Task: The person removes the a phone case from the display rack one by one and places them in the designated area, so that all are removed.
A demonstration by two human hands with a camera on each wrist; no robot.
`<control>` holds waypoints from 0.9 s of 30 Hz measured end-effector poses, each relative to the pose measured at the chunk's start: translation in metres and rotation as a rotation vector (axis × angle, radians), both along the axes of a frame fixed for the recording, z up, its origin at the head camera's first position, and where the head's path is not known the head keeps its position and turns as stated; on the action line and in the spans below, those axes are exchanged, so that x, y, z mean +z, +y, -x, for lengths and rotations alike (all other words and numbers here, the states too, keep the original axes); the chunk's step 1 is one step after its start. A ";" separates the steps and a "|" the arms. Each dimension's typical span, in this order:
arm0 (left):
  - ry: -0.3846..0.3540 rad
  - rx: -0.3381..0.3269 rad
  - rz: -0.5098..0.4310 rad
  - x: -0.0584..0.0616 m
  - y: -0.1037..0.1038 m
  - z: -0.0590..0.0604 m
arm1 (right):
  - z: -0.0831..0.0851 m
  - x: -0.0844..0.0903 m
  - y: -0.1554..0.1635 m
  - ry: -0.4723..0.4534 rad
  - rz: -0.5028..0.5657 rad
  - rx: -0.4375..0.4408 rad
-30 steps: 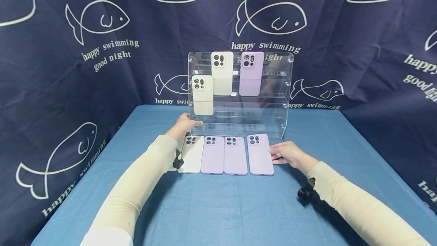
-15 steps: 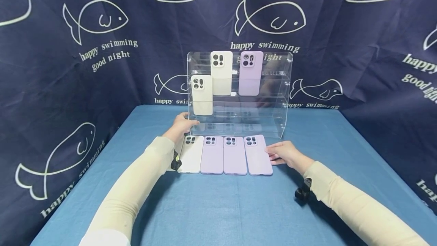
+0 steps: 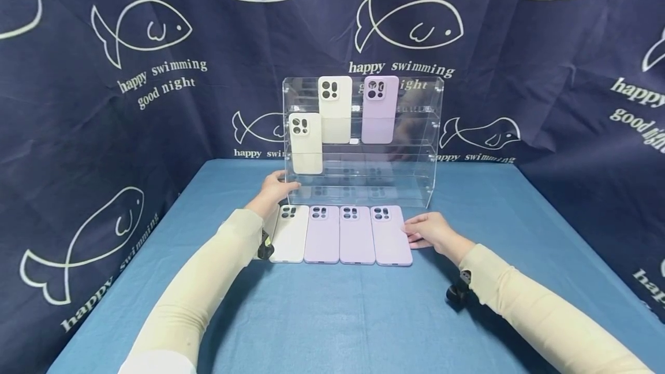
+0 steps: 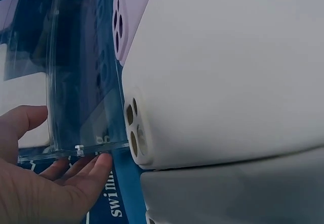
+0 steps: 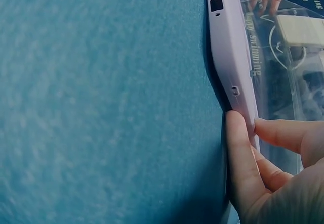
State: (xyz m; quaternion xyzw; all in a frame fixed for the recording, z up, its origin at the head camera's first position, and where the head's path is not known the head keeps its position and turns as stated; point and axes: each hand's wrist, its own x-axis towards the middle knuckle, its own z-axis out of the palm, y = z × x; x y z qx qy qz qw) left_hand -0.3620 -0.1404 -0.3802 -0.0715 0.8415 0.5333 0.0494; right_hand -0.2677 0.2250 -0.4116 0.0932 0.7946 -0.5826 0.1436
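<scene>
My right hand point(image 3: 431, 231) pinches the right edge of a purple phone case point(image 3: 393, 241), thumb on one face and fingers on the other. This case lies at the right end of a row, its left edge right against another purple phone case point(image 3: 357, 241). My left hand point(image 3: 273, 190) grips the lower left side of a clear acrylic display rack point(image 3: 423, 180). In the left wrist view, the thumb point(image 4: 31, 117) is at the rack's front and the fingers point(image 4: 93, 176) are along its side. White phone cases point(image 4: 217, 72) lie below this hand.
On the rack stand two white cases, one on the upper tier point(image 3: 336, 123) and one lower at left point(image 3: 307, 154), plus a purple case point(image 3: 379, 123) on the upper tier. Blue cloth point(image 3: 332, 316) covers the table. A dark fish-print curtain point(image 3: 291, 27) hangs behind.
My right hand has moved the purple phone case left and straightened it, closing the gap to its neighbour. The left hand stays at the rack's side.
</scene>
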 end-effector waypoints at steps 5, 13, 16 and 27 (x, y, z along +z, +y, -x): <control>0.041 -0.002 0.023 0.001 -0.001 0.000 | 0.000 0.002 -0.004 -0.002 -0.016 -0.014; 0.053 -0.008 0.077 0.002 0.001 0.000 | -0.002 0.003 -0.011 -0.003 -0.023 -0.012; 0.059 -0.012 0.078 0.002 0.002 0.000 | -0.002 0.003 -0.012 -0.001 -0.027 -0.018; 0.034 -0.014 0.042 0.004 0.000 -0.001 | -0.001 0.000 -0.017 0.000 -0.024 0.007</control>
